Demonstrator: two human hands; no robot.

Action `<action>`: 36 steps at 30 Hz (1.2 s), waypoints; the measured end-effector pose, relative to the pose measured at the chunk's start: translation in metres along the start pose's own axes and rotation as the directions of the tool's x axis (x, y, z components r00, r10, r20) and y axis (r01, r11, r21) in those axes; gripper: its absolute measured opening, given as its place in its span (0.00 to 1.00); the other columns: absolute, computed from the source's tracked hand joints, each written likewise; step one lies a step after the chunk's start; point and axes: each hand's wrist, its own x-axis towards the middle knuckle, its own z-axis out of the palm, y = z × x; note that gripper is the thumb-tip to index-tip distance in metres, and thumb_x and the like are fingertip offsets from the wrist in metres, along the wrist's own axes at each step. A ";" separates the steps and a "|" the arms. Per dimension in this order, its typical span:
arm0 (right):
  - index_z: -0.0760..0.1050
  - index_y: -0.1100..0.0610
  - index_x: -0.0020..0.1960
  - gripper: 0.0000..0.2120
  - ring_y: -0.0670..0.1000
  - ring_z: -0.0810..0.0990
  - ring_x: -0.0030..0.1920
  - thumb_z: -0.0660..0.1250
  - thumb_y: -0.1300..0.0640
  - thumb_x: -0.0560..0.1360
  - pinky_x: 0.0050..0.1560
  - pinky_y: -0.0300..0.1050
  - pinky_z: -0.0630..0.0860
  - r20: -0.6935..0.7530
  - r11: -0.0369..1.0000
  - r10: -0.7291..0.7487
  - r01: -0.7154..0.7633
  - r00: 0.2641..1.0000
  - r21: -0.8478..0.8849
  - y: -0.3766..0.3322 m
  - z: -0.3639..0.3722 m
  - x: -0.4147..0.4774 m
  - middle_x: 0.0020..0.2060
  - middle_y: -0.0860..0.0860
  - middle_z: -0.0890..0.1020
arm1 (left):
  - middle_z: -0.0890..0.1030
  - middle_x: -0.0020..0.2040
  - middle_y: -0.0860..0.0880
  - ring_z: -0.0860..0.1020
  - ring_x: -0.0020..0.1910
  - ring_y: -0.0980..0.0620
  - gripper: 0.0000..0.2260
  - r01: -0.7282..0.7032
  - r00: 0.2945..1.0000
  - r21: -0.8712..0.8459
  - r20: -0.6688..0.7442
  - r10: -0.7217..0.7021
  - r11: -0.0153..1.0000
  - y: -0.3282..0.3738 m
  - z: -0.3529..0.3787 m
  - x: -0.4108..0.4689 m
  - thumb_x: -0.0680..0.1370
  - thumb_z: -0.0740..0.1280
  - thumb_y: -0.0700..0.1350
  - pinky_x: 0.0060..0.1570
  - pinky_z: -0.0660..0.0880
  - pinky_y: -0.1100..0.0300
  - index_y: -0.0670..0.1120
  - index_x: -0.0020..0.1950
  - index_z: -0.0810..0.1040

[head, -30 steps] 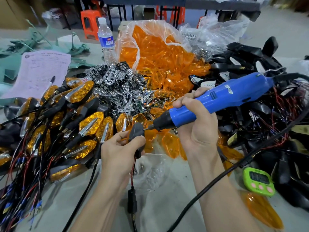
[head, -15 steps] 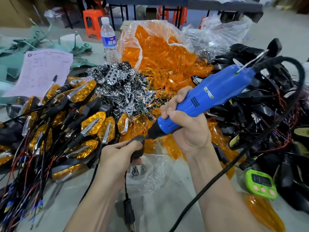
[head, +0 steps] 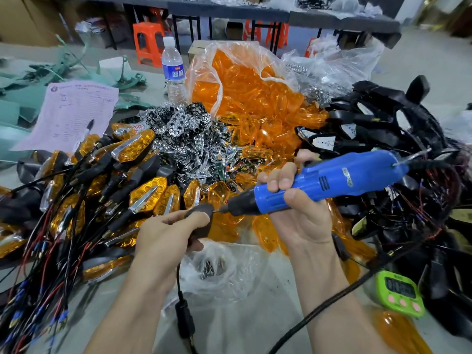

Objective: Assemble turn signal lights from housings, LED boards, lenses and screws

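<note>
Gripping the black housing (head: 201, 213) over the worktop (head: 255, 315), its wire (head: 178, 277) trailing toward the near edge, the left hand (head: 166, 233) curls its fingers round it while the right hand (head: 301, 215) wraps the blue screwdriver (head: 327, 185), which slants down-left with its bit on the housing, above a screw bag (head: 212, 267) and with orange lenses (head: 255, 98) behind.

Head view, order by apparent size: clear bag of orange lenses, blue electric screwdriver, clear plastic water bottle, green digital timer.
1. Clear bag of orange lenses
2. Blue electric screwdriver
3. Clear plastic water bottle, green digital timer: alike; bottle farther, unranked.
</note>
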 end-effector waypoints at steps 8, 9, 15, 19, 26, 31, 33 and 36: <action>0.73 0.53 0.58 0.29 0.50 0.80 0.39 0.83 0.65 0.63 0.61 0.52 0.72 -0.142 0.969 -0.027 0.060 0.990 0.240 0.009 -0.005 -0.004 0.36 0.50 0.80 | 0.80 0.27 0.60 0.78 0.34 0.58 0.04 -0.149 0.935 0.443 -0.226 0.272 0.884 0.013 -0.029 -0.001 0.66 0.74 0.61 0.33 0.71 0.61 0.66 0.31 0.81; 0.74 0.53 0.57 0.29 0.50 0.80 0.39 0.83 0.66 0.63 0.60 0.51 0.72 -0.197 0.960 -0.016 0.070 0.980 0.271 0.006 -0.007 -0.004 0.36 0.49 0.80 | 0.81 0.30 0.61 0.77 0.34 0.61 0.05 -0.170 0.922 0.469 -0.235 0.307 0.867 0.018 -0.040 0.001 0.64 0.72 0.63 0.33 0.70 0.62 0.65 0.36 0.83; 0.75 0.57 0.57 0.18 0.53 0.79 0.36 0.68 0.70 0.70 0.47 0.51 0.81 -0.561 0.940 0.341 -0.279 0.755 0.196 0.004 -0.004 -0.004 0.36 0.54 0.77 | 0.88 0.44 0.50 0.81 0.30 0.55 0.23 -0.311 0.949 -0.056 -0.075 0.307 0.949 0.042 -0.079 0.009 0.59 0.79 0.58 0.31 0.78 0.60 0.61 0.53 0.88; 0.72 0.60 0.57 0.12 0.57 0.81 0.35 0.60 0.71 0.77 0.50 0.58 0.81 -0.668 0.862 0.454 -0.479 0.589 0.164 0.017 0.000 -0.007 0.34 0.58 0.80 | 0.87 0.56 0.57 0.85 0.55 0.53 0.29 -0.446 0.830 0.238 -0.251 0.498 0.863 0.057 -0.099 0.030 0.62 0.77 0.61 0.58 0.81 0.48 0.70 0.63 0.81; 0.74 0.47 0.58 0.14 0.49 0.83 0.44 0.75 0.50 0.76 0.43 0.51 0.79 -0.713 0.348 0.147 -0.711 0.686 -0.612 0.040 -0.008 -0.001 0.48 0.48 0.84 | 0.79 0.71 0.46 0.77 0.67 0.39 0.32 -0.367 0.593 0.854 -0.091 0.800 0.370 0.042 -0.066 0.062 0.75 0.78 0.43 0.68 0.73 0.38 0.54 0.77 0.73; 0.68 0.45 0.56 0.23 0.53 0.79 0.40 0.69 0.33 0.71 0.42 0.50 0.73 -0.633 -0.190 -0.013 -0.624 0.774 -0.758 0.053 -0.013 0.013 0.43 0.45 0.79 | 0.57 0.85 0.46 0.54 0.84 0.43 0.31 -0.436 0.706 0.851 0.120 0.698 0.294 0.006 -0.053 0.086 0.85 0.63 0.51 0.82 0.51 0.45 0.49 0.86 0.54; 0.68 0.47 0.57 0.25 0.58 0.77 0.40 0.67 0.31 0.71 0.44 0.51 0.70 -0.622 -0.391 -0.049 -0.588 0.781 -0.708 0.060 -0.014 0.017 0.41 0.47 0.78 | 0.52 0.86 0.45 0.49 0.85 0.43 0.30 -0.482 0.672 0.848 0.197 0.714 0.219 0.001 -0.051 0.088 0.86 0.57 0.54 0.83 0.47 0.46 0.50 0.86 0.51; 0.67 0.49 0.59 0.27 0.59 0.76 0.39 0.64 0.31 0.71 0.44 0.51 0.69 -0.592 -0.522 -0.080 -0.540 0.802 -0.660 0.067 -0.014 0.020 0.39 0.48 0.77 | 0.49 0.86 0.48 0.45 0.85 0.48 0.28 -0.505 0.689 0.831 0.226 0.689 0.232 0.001 -0.048 0.087 0.86 0.52 0.57 0.83 0.42 0.49 0.53 0.86 0.53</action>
